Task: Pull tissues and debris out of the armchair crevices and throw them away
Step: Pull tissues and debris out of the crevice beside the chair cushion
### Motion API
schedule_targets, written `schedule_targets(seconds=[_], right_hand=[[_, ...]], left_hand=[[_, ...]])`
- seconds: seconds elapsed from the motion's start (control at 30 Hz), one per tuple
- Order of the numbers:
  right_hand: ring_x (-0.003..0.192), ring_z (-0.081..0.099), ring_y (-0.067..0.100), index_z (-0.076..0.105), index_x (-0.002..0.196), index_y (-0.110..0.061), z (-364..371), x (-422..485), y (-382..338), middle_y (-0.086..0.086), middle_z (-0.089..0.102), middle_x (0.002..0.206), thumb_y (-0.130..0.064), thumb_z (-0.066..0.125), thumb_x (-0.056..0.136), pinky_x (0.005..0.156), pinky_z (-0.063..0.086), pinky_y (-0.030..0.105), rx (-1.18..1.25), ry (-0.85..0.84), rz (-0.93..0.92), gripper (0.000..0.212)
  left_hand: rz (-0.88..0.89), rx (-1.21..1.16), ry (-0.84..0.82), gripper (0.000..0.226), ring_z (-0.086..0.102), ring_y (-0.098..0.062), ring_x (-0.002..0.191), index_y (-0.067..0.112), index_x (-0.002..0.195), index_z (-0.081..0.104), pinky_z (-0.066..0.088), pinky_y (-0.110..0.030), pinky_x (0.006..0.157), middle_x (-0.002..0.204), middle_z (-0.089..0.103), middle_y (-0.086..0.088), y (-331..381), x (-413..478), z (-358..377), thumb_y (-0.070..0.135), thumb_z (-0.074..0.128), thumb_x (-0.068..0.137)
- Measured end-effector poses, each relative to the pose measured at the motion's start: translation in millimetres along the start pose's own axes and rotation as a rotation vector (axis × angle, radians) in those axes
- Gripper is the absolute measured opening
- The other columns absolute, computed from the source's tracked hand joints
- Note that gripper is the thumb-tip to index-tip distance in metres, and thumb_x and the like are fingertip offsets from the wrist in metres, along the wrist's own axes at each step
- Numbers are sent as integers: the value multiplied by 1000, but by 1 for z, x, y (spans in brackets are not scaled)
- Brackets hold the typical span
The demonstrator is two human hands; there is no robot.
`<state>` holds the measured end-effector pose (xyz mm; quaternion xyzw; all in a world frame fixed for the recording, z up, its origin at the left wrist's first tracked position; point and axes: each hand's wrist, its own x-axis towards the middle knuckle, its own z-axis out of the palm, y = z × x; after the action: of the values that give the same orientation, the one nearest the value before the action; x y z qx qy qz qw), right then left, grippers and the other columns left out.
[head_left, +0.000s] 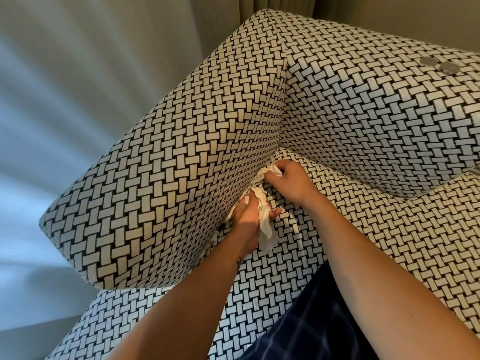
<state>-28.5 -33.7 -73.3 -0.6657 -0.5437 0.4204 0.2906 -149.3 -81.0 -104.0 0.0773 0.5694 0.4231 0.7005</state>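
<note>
Armchair (181,131) in black-and-white basket-weave woven upholstery, boxy padded arm; left hand (246,216) curled round crumpled white tissues (264,224) at the crevice between arm and seat; right hand (292,181) pinches a second crumpled white wad (270,171) lodged in the crevice's back corner; two flat grey round discs (427,61) lie on the backrest.

At the centre of the frame, the left hand (248,213) and right hand (291,181) grip crumpled tissues (263,216) at the armchair (181,152) crevice.

In the crevice between the armrest (161,162) at left and the seat (363,229) lie tissues (265,224); 2 discs (427,61) rest on the backrest (376,113) behind.
</note>
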Motion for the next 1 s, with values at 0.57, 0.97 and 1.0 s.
schedule_targets(seconds=[0.57,0.97,1.0], right_hand=[[71,46,15,51,73,-20,-25,-28,-21,-3,52,74,-24,49,92,72,38,35,273,-20,38,20],[69,68,18,54,102,-15,1,-31,-11,7,70,91,-18,74,84,64,59,37,-99,-287,49,27],[66,67,17,52,104,-14,3,-31,-11,8,69,90,-18,75,82,61,58,37,-94,-265,46,32]], left_hand=[[44,150,-126,48,73,-15,62,20,129,63,61,-23,59,115,69,-12,6,-11,-6,55,52,97],[24,87,-141,50,70,-29,102,7,127,69,57,-35,83,120,71,-20,1,5,-12,46,53,101],[27,79,-135,50,70,-27,97,6,128,68,56,-34,81,119,71,-20,1,6,-12,45,52,102]])
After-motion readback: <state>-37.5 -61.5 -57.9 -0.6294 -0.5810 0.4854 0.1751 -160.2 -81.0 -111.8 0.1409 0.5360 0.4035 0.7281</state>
